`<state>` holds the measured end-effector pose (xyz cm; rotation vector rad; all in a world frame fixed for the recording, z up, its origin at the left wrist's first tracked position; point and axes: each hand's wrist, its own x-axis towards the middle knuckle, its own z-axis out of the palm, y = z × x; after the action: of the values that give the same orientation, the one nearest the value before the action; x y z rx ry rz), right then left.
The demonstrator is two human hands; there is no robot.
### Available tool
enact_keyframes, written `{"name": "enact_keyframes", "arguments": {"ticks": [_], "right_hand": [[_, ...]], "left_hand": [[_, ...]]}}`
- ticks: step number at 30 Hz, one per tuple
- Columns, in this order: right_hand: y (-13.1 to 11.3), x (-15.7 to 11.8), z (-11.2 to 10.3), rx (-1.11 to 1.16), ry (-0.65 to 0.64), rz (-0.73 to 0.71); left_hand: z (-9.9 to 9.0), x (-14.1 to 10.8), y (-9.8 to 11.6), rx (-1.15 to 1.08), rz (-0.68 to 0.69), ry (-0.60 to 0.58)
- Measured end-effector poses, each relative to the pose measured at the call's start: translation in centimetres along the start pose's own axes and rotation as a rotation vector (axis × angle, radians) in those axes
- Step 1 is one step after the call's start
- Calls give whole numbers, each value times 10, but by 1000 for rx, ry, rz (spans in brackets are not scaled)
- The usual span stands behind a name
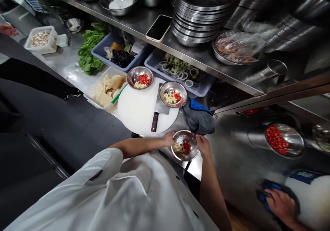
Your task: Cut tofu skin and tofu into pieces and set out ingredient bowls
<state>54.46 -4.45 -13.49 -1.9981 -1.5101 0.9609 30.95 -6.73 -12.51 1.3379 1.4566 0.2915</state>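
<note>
Between my two hands is a small steel bowl [185, 157] with chopped red chili and chopped garlic in it, held near my body at the counter's front edge. My left hand [169, 139] grips its left rim, and my right hand [203, 144] grips the right rim. Just beyond lies a round white cutting board [134, 108]. A cleaver [161, 107] rests flat on it, dark handle toward me. One similar bowl [173, 95] of chili and garlic sits partly over the blade; another bowl [140, 77] stands at the board's far left edge.
A folded grey cloth [199, 119] lies right of the board. Left are a tub of pale slices [107, 88] and leafy greens [91, 48]. A steel shelf [144, 29] overhangs the back, carrying a phone [158, 28] and stacked bowls [197, 21]. Another person's hand [281, 203] is at lower right.
</note>
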Motion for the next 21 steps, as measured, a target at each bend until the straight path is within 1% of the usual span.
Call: {"name": "enact_keyframes", "arguments": {"ticks": [2, 4, 5, 6, 7, 8, 9, 10, 11, 12, 13, 14, 15, 16, 17, 18, 19, 20, 21], "right_hand": [[-3, -5, 2, -103, 132, 79], [-14, -15, 2, -225, 288, 130], [-23, -23, 4, -274, 353, 126], [-34, -32, 7, -303, 393, 103], [-46, -42, 15, -318, 406, 68], [-61, -52, 25, -328, 404, 28], [-78, -62, 40, -327, 383, -17], [-96, -71, 59, -317, 347, -64], [-117, -79, 81, -304, 304, -111], [-138, -84, 105, -305, 268, -153], [-159, -86, 129, -328, 240, -183], [-180, -86, 153, -374, 224, -189], [-200, -85, 174, -437, 220, -170], [-217, -83, 193, -507, 230, -127], [-231, -81, 209, -569, 245, -75], [-243, -79, 221, -613, 258, -32], [-252, -79, 230, -638, 263, -8], [-259, -80, 238, -645, 258, -5], [-263, -82, 244, -641, 243, -18]], "left_hand": [[3, 4, 8, 52, -52, -51], [-1, -2, 14, 92, -49, -138], [-8, -9, 15, 116, -2, -178], [-19, -18, 14, 148, 74, -202], [-35, -29, 10, 187, 171, -202], [-58, -39, 3, 223, 277, -172], [-86, -49, -7, 251, 377, -115], [-120, -57, -20, 265, 452, -31], [-159, -63, -35, 262, 490, 70], [-201, -65, -51, 252, 491, 183], [-246, -64, -67, 248, 457, 313], [-289, -60, -84, 263, 391, 437], [-331, -53, -99, 301, 301, 537], [-367, -44, -113, 351, 195, 625], [-398, -34, -125, 406, 116, 659], [-422, -22, -135, 454, 56, 666], [-440, -11, -143, 493, 13, 652], [-451, 0, -148, 520, -9, 623], [-458, 10, -151, 535, -22, 594]]}}
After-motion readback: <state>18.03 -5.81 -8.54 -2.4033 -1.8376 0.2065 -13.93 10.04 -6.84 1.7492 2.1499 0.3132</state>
